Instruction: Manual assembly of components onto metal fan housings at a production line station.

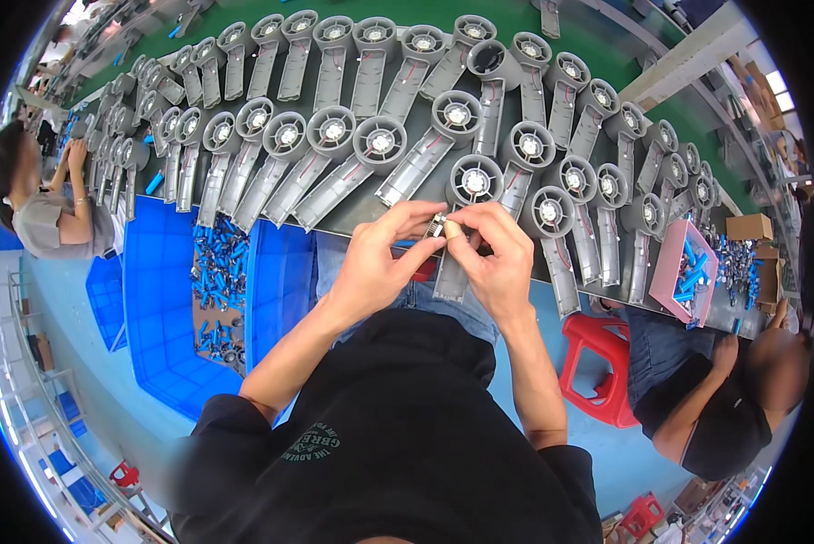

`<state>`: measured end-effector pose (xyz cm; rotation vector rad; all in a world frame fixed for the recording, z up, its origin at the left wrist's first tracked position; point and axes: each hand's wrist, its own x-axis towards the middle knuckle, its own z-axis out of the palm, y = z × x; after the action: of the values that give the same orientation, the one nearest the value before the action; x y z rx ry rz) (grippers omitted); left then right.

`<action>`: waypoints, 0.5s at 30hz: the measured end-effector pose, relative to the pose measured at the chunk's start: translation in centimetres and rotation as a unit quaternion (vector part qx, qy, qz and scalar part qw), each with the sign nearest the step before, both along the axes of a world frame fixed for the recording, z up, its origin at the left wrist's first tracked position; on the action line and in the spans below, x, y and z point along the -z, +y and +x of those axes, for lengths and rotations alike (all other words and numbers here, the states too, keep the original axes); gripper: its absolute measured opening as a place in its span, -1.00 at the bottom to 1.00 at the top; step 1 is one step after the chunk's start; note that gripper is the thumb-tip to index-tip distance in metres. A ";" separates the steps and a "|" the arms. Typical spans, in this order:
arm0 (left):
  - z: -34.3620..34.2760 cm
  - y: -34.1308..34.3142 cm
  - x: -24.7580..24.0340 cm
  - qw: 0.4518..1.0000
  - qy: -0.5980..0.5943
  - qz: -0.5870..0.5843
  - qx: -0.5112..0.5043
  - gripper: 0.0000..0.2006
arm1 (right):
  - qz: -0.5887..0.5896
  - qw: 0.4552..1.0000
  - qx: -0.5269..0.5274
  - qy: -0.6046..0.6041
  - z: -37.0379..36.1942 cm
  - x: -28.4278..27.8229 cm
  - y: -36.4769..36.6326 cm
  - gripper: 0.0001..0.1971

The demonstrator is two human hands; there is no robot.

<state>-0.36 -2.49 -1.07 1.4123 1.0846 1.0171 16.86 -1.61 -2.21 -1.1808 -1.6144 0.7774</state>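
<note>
In front of my chest, my left hand (381,261) and my right hand (495,258) meet, fingertips pinched on a small dark-and-silver part (436,225). It looks like a little circuit board or connector, too small to tell for sure. Just beyond and beneath my fingers lies a grey fan housing (475,179) with a round grille end. Its open handle half (449,281) runs toward me, partly hidden behind my right hand. More grey housings of the same kind, such as one on the right (552,213) and one on the left (380,143), surround it on the bench.
Rows of housings cover the long bench. Left of me, a blue bin (166,308) stands beside blue cylindrical cells with wires (221,263). At right are a pink box (670,272) of blue cells, a red stool (597,372) and a seated person (706,408). Another person (58,218) works at left.
</note>
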 end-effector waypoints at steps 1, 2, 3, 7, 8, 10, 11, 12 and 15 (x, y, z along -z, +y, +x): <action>-0.3 0.0 0.4 1.000 0.007 -0.019 0.012 -0.64 | -0.001 1.000 0.000 0.000 0.0 0.0 0.0 -0.90; -0.5 0.1 0.5 0.999 0.014 -0.038 0.025 -0.61 | 0.004 1.000 -0.005 -0.005 0.1 -0.1 0.0 -0.90; -0.6 0.3 0.5 0.999 0.015 -0.039 0.024 -0.61 | 0.008 1.000 -0.010 -0.010 0.2 -0.1 0.1 -0.91; -1.1 0.7 -0.2 0.984 0.098 0.142 0.050 -0.59 | -0.007 1.000 -0.009 0.002 0.3 0.0 0.1 -0.90; -1.3 0.8 -0.3 0.982 0.101 0.144 0.069 -0.56 | -0.003 1.000 -0.010 0.002 0.4 0.1 0.1 -0.90; -1.9 1.2 0.2 0.983 0.098 0.135 0.083 -0.57 | 0.000 1.000 -0.011 0.002 0.4 0.1 0.0 -0.90; -2.2 1.4 0.4 0.983 0.095 0.126 0.096 -0.59 | -0.004 1.000 -0.010 0.008 0.3 0.1 0.0 -0.90; -2.3 1.5 0.3 0.983 0.095 0.125 0.096 -0.59 | -0.008 1.000 -0.010 0.014 0.3 0.1 -0.1 -0.90; -2.5 1.6 0.3 0.986 0.074 0.102 0.105 -0.60 | -0.011 1.000 -0.003 0.005 0.3 0.0 0.0 -0.90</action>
<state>-2.87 -0.93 -1.33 1.7516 0.9336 0.9009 17.14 -1.64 -2.17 -1.1872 -1.6052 0.8047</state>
